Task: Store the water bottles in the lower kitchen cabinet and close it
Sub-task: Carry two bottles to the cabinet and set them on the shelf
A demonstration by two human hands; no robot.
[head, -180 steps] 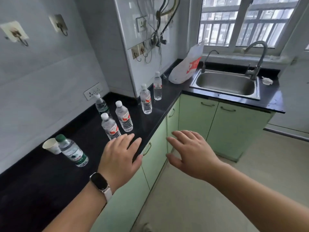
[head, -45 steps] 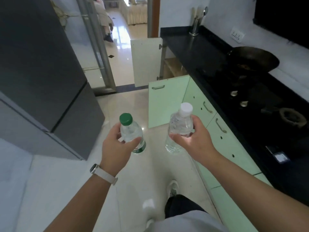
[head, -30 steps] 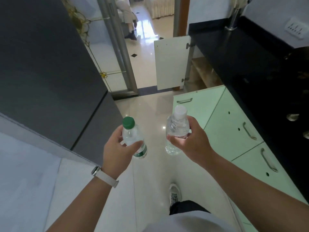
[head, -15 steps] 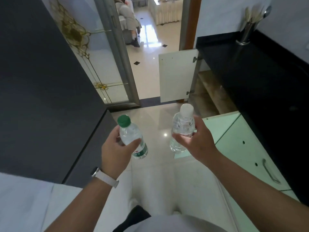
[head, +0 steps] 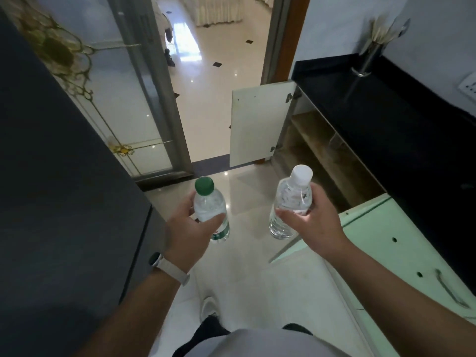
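Note:
My left hand (head: pixel 186 234) grips a clear water bottle with a green cap (head: pixel 210 203), held upright over the floor. A second clear bottle with a white cap (head: pixel 292 199) stands in my right hand (head: pixel 313 228). Ahead on the right, the lower cabinet (head: pixel 324 155) under the black counter is open, showing a wooden shelf inside. Its white door (head: pixel 257 124) is swung out toward the doorway. Both bottles are short of the cabinet opening.
A dark fridge (head: pixel 59 202) fills the left side. Pale green cabinet fronts (head: pixel 401 253) with handles line the right, one green door standing ajar. A metal utensil holder (head: pixel 368 60) sits on the black counter (head: pixel 391 119). A glass sliding door (head: pixel 123 104) and a tiled hallway lie ahead.
I have walked forward along the counter with both bottles still in hand. The open cabinet and its white door are now closer and larger in view.

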